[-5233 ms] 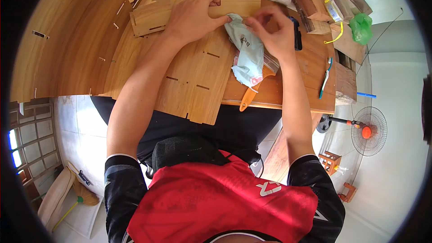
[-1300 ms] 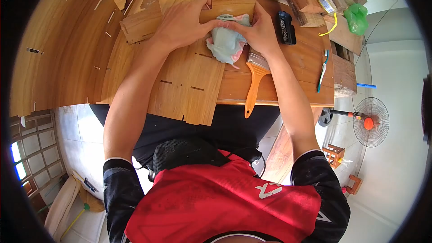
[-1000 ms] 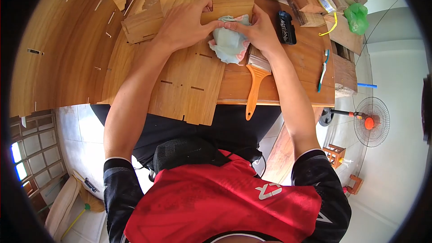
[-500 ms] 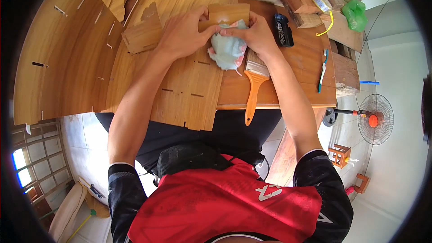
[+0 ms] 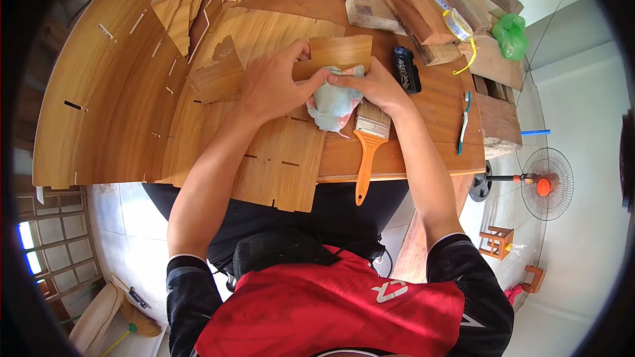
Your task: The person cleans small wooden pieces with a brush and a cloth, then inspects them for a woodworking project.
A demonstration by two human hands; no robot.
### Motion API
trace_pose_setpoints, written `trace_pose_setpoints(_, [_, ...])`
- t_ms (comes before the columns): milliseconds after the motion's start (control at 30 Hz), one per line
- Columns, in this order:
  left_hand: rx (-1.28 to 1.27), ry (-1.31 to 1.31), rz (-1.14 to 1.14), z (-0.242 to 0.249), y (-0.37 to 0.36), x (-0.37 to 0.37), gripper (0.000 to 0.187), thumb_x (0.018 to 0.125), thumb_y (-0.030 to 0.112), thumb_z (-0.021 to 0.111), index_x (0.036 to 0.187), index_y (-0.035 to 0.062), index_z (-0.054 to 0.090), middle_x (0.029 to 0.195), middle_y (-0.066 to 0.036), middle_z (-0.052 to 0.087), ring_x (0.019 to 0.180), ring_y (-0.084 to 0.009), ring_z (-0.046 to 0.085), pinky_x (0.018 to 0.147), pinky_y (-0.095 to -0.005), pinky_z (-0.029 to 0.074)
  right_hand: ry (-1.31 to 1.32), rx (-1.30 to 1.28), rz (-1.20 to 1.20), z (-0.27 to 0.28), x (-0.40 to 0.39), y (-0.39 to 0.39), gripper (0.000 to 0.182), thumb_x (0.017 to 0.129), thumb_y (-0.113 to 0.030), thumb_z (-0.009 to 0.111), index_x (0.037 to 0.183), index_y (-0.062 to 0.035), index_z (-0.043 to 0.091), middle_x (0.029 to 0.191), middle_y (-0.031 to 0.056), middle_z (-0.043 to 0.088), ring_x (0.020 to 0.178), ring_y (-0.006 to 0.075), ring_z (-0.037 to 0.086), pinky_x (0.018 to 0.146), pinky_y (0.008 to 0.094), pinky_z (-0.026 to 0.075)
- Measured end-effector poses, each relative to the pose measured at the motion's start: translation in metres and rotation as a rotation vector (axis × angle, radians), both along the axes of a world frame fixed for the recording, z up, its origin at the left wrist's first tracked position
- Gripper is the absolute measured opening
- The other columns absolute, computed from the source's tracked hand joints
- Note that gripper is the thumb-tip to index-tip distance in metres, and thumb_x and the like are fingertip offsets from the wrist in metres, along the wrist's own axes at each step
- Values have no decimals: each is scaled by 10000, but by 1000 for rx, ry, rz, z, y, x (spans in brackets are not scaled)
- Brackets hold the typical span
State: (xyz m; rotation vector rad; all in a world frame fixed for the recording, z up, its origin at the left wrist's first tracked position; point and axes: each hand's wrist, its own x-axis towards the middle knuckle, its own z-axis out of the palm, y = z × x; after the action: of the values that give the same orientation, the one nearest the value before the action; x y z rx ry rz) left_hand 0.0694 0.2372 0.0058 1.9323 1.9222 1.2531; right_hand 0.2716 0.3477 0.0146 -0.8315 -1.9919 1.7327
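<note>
Both hands hold a small wooden panel (image 5: 342, 47) over the table. My left hand (image 5: 281, 82) has its fingers closed round the panel's left end, thumb reaching to the middle. At the other end, my right hand (image 5: 378, 87) grips the panel, its thumb pressing a pale blue and pink cloth (image 5: 333, 104) against the near edge. The cloth hangs down toward me and covers part of the panel. Just below my right hand lies a flat paintbrush (image 5: 368, 152) with an orange handle, its bristles partly hidden by the wrist and cloth.
Large slotted wooden panels (image 5: 278, 175) cover the table's left side. To the right lie a black object (image 5: 407, 70), a toothbrush (image 5: 464, 122) and a tape measure (image 5: 458, 25) on wood blocks. A green plastic bag (image 5: 510, 37) sits beyond. A fan (image 5: 544, 185) stands off the right edge.
The whole view has shifted, so the table and hands appear lower in the picture. Both hands still hold the panel and the cloth, with little change in grip.
</note>
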Motion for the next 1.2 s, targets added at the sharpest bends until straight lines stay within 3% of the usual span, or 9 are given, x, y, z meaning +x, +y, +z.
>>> trace_pose_setpoints(167, [-107, -81, 10, 8, 0, 0, 282, 922, 282, 743, 965, 11, 680, 910, -179, 762, 873, -354, 737, 754, -422, 533, -68, 10, -16, -11, -2, 2, 402, 875, -243, 858, 1156, 9, 718, 1000, 88, 770, 825, 135, 707, 671, 292, 559])
trace_pose_setpoints(367, [-101, -91, 19, 9, 4, 1, 267, 933, 301, 718, 949, 37, 686, 893, -147, 768, 838, -372, 729, 727, -465, 536, 16, -144, -176, -27, -4, 5, 411, 839, -204, 887, 1118, 39, 709, 960, 105, 762, 812, 154, 721, 613, 288, 549])
trace_pose_setpoints(467, [-69, -100, 45, 11, 6, 3, 265, 938, 300, 715, 944, 37, 686, 879, -152, 767, 830, -374, 730, 726, -454, 540, 110, -195, -101, -10, -6, -1, 419, 818, -187, 900, 1110, 45, 707, 969, 115, 761, 821, 163, 725, 627, 287, 554])
trace_pose_setpoints(567, [-28, -128, 41, 14, 1, 11, 295, 924, 318, 735, 925, 29, 679, 858, -164, 756, 820, -373, 729, 719, -453, 539, 124, -144, -22, -10, 2, 7, 401, 830, -180, 884, 1122, 33, 711, 971, 101, 763, 823, 145, 719, 647, 277, 556])
trace_pose_setpoints(833, [16, 31, -32, 18, -6, 3, 523, 798, 396, 866, 1107, 32, 653, 1066, -160, 740, 1013, -336, 721, 853, -429, 552, 110, -12, -36, 6, 5, -2, 354, 859, -174, 847, 1136, 9, 727, 993, 81, 770, 834, 113, 706, 650, 264, 559])
trace_pose_setpoints(933, [37, 91, -66, 11, -3, -1, 532, 798, 417, 850, 1122, 54, 635, 1054, -129, 744, 1004, -340, 712, 844, -435, 551, 118, 35, 11, 5, 8, 2, 377, 843, -172, 860, 1142, 13, 725, 1008, 79, 772, 853, 115, 707, 691, 271, 566])
trace_pose_setpoints(967, [64, 104, -88, 9, -1, -1, 527, 803, 429, 838, 1120, 63, 628, 1042, -116, 747, 995, -344, 709, 833, -437, 551, -17, 14, 17, 6, 12, 7, 425, 815, -178, 883, 1153, 21, 721, 1044, 79, 769, 923, 126, 701, 792, 291, 564])
trace_pose_setpoints(1100, [6, 22, -112, 10, -1, -9, 471, 834, 334, 817, 1168, 69, 616, 1061, -116, 738, 1024, -331, 704, 856, -436, 547, -56, 88, 111, 7, 20, 13, 498, 776, -164, 882, 1195, 35, 701, 1114, 83, 755, 1017, 144, 678, 919, 311, 521])
trace_pose_setpoints(1200, [-28, -37, -56, 6, 3, -16, 438, 852, 239, 813, 1198, 47, 625, 1091, -133, 732, 1059, -329, 699, 900, -428, 543, -172, 190, 102, 7, 20, 15, 453, 774, -136, 842, 1173, 22, 698, 1079, 63, 744, 991, 132, 662, 934, 307, 505])
